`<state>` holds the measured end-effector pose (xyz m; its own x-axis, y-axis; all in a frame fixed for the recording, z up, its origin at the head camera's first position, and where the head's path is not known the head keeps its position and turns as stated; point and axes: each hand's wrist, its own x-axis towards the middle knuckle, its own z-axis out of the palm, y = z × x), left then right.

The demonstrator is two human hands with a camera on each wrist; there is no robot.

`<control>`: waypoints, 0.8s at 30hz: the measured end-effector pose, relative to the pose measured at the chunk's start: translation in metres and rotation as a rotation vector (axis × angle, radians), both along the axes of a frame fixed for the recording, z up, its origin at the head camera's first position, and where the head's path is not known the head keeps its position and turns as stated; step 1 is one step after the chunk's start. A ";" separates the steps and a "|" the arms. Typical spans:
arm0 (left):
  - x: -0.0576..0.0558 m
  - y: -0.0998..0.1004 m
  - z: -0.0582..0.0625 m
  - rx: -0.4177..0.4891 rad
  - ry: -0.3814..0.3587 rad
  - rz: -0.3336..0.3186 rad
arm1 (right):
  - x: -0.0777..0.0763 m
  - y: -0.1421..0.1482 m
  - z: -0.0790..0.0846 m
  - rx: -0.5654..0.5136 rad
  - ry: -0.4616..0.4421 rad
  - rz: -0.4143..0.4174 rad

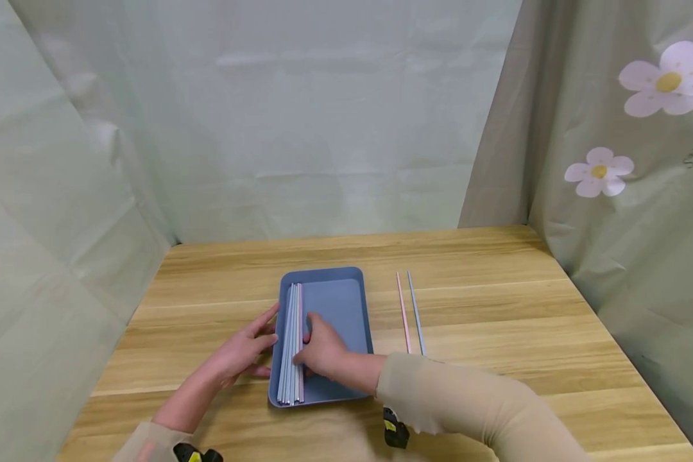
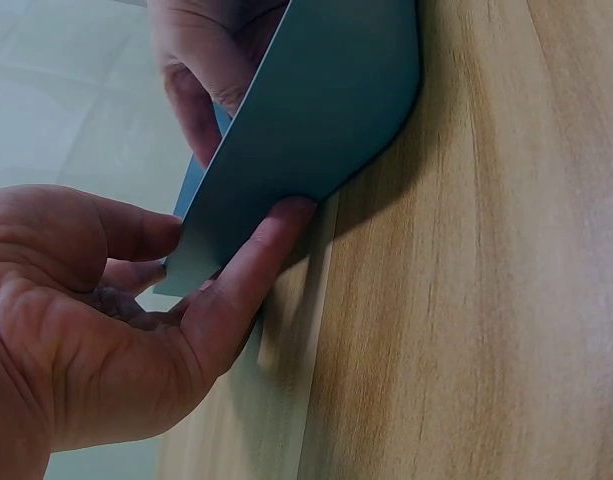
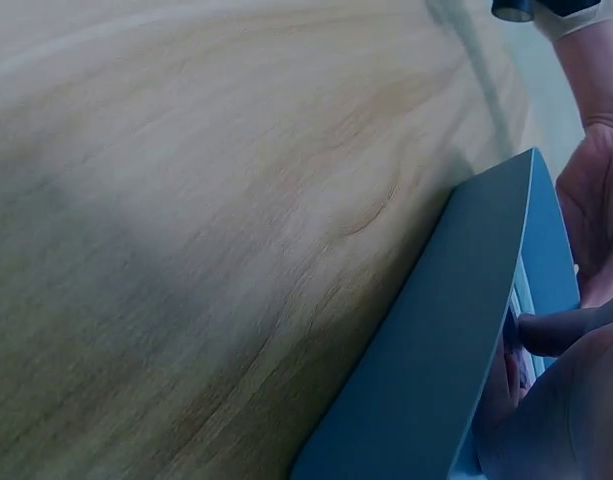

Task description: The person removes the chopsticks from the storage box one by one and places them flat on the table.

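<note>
A blue-grey tray lies lengthwise on the table, with a bunch of slim chopsticks, pale blue to pinkish, along its left side. My left hand rests against the tray's outer left wall, its fingers fairly straight; the left wrist view shows fingertips touching that wall. Inside the tray, my right hand is at the right edge of the bunch. Its thumb reaches over a pink chopstick and the bent fingers lie on the other side, pinching it; the fingertips are partly hidden.
To the right of the tray, a pink chopstick and a blue chopstick lie side by side on the wooden table, their near ends hidden by the right forearm. Pale curtains hang behind and at both sides.
</note>
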<state>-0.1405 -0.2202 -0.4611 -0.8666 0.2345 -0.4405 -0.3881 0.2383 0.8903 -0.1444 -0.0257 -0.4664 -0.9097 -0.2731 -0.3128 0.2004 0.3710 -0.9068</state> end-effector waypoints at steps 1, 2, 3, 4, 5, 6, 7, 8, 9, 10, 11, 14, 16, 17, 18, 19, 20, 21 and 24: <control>0.000 0.000 0.000 -0.003 0.003 -0.006 | 0.000 0.001 0.000 0.004 0.010 0.004; 0.000 0.001 0.001 -0.007 0.004 0.000 | -0.001 0.001 0.000 0.002 0.019 0.007; -0.001 0.001 0.001 -0.011 0.005 0.002 | -0.001 0.002 0.000 -0.002 0.023 0.009; -0.001 0.001 0.001 -0.012 0.003 0.005 | 0.000 0.003 0.000 -0.013 0.023 0.009; -0.001 0.001 0.001 -0.012 0.002 0.004 | 0.000 0.004 0.000 -0.026 0.020 0.006; 0.000 0.001 0.002 -0.013 0.001 0.003 | 0.000 0.005 0.001 -0.044 0.013 0.003; 0.000 0.001 0.002 -0.013 0.001 0.004 | 0.000 0.006 0.001 -0.064 0.003 -0.001; 0.000 0.001 0.002 -0.015 -0.003 0.013 | 0.000 0.007 0.001 -0.084 -0.006 -0.006; 0.000 0.001 0.002 -0.014 -0.004 0.012 | 0.001 0.008 0.001 -0.100 -0.019 -0.012; 0.001 0.001 0.003 -0.014 -0.005 0.012 | 0.001 0.010 0.001 -0.114 -0.030 -0.017; 0.001 0.001 0.003 -0.014 -0.005 0.010 | 0.001 0.011 0.002 -0.126 -0.041 -0.022; 0.003 0.001 0.003 -0.014 -0.003 0.010 | 0.000 0.017 0.005 -0.165 -0.063 -0.034; 0.003 0.001 0.003 -0.014 0.000 0.009 | -0.002 0.021 0.007 -0.179 -0.068 -0.039; 0.003 0.001 0.003 -0.012 0.002 0.008 | -0.003 0.023 0.009 -0.191 -0.068 -0.044; 0.004 0.001 0.003 -0.012 0.004 0.008 | -0.004 0.026 0.010 -0.202 -0.068 -0.049; 0.004 0.001 0.003 -0.013 0.006 0.009 | -0.005 0.028 0.012 -0.212 -0.064 -0.050; 0.004 0.001 0.003 -0.014 0.007 0.009 | -0.006 0.031 0.013 -0.217 -0.062 -0.051; 0.004 0.001 0.003 -0.014 0.009 0.010 | -0.007 0.034 0.015 -0.218 -0.057 -0.050; 0.004 0.001 0.003 -0.018 0.013 0.014 | -0.011 0.042 0.019 -0.233 -0.043 -0.050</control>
<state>-0.1366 -0.2190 -0.4581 -0.8752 0.2148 -0.4335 -0.3800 0.2494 0.8907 -0.1555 0.0168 -0.4477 -0.9110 -0.2979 -0.2852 0.2534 0.1411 -0.9570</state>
